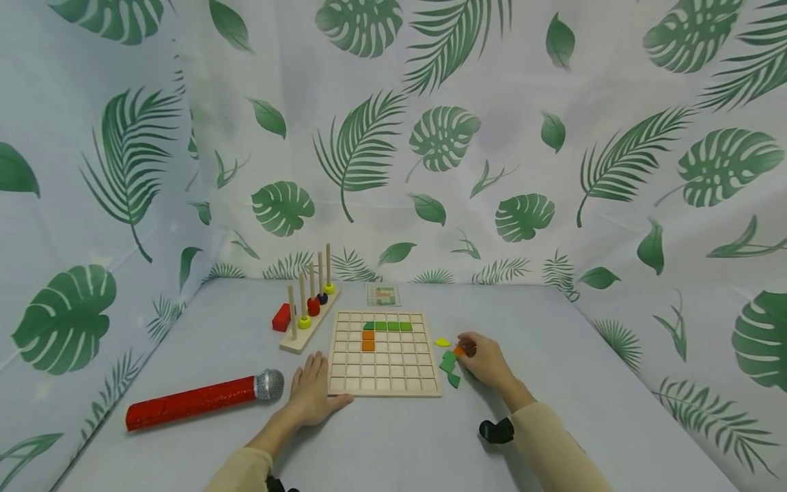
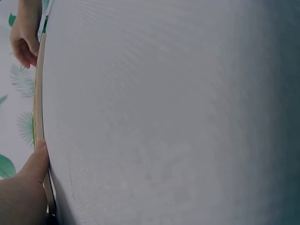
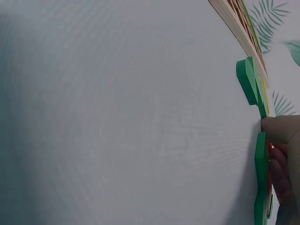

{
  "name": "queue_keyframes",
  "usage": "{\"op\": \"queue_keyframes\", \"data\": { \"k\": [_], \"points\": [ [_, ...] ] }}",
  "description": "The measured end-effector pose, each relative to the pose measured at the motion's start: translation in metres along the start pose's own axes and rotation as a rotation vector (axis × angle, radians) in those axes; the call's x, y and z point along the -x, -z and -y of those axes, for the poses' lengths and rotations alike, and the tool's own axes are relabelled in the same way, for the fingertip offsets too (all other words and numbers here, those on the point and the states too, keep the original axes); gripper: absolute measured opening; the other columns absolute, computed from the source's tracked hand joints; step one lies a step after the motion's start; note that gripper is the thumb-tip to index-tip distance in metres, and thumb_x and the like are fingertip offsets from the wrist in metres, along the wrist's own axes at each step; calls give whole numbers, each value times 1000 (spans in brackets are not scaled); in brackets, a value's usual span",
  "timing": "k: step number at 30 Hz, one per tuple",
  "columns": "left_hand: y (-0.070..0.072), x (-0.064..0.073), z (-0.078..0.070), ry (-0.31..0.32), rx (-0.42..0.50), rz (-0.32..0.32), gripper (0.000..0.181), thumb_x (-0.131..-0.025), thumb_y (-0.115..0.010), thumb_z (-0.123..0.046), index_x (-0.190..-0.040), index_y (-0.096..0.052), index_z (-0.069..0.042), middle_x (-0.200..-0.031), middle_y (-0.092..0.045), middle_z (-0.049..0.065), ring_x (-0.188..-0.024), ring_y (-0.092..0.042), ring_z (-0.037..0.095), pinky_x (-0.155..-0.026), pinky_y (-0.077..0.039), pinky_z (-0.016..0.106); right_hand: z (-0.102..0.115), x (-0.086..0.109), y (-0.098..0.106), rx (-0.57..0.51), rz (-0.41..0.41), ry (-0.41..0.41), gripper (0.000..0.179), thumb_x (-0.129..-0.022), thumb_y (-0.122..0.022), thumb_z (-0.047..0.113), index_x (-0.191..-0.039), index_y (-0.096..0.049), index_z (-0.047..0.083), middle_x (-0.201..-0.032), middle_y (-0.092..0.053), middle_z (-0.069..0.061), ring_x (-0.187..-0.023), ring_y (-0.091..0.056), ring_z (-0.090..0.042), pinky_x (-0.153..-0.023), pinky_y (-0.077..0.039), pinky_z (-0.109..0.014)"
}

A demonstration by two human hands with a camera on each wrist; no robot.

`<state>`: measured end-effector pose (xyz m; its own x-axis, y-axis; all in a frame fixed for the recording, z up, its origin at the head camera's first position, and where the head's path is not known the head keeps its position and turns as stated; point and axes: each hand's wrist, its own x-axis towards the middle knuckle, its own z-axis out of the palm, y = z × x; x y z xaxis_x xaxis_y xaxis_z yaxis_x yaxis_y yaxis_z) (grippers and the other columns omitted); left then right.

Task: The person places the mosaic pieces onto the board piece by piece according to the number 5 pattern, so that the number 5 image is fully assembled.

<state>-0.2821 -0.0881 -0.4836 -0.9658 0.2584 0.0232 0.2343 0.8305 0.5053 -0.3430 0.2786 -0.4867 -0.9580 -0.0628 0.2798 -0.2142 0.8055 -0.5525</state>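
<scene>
A wooden grid board (image 1: 384,372) lies flat on the table. In its upper rows sit a row of green blocks (image 1: 393,326) and orange blocks (image 1: 368,341). My left hand (image 1: 312,391) rests beside the lower left corner, fingers spread and straight; its thumb (image 2: 39,157) touches the board's edge. To the right of the board, my right hand (image 1: 486,359) pinches an orange block (image 1: 459,350) among loose pieces. Close to these fingers lie a green block (image 1: 448,361), a green quarter-round piece (image 1: 453,380) and a yellow piece (image 1: 442,342).
A red microphone (image 1: 197,402) with a silver head lies at the left. Behind it stands a wooden peg rack (image 1: 301,342) with coloured beads, next to a red block (image 1: 281,317). A pattern card (image 1: 384,295) lies beyond the board, before the leaf-printed cloth.
</scene>
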Motion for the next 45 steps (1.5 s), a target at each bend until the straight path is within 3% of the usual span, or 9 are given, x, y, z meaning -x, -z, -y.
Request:
{"op": "queue_keyframes", "data": {
  "k": [13,23,28,45],
  "points": [
    [-6,-6,3,3,-22,-8,96,-84,-65,-49,-143,-21,13,-150,-16,31,-139,-10,43,-111,-6,56,-3,-4,-2,23,-30,-9,30,-81,-70,0,-110,-63,-1,-94,-66,-8,-85,-59,-21,-78,-51,-40],
    [-6,-6,4,13,-2,0,97,-84,-66,-49,-143,-21,13,-150,-15,31,-140,-8,43,-111,-5,56,2,-11,-2,19,-52,-28,33,-83,-64,-4,-115,-60,-3,-102,-64,-12,-96,-59,-26,-86,-50,-43],
    [-6,-7,4,9,1,-4,97,-84,-66,-48,-143,-20,14,-150,-15,31,-140,-8,43,-111,-4,56,12,-14,-7,-5,-84,15,31,-82,-63,-6,-113,-61,-3,-101,-65,-13,-96,-60,-27,-84,-50,-43],
    [-2,-4,0,17,7,5,97,-84,-66,-49,-143,-21,13,-150,-15,31,-139,-9,43,-111,-5,56,50,-23,-42,-108,-60,138,31,-83,-64,-6,-114,-62,-3,-99,-65,-9,-93,-61,-24,-80,-52,-38]
  ]
}}
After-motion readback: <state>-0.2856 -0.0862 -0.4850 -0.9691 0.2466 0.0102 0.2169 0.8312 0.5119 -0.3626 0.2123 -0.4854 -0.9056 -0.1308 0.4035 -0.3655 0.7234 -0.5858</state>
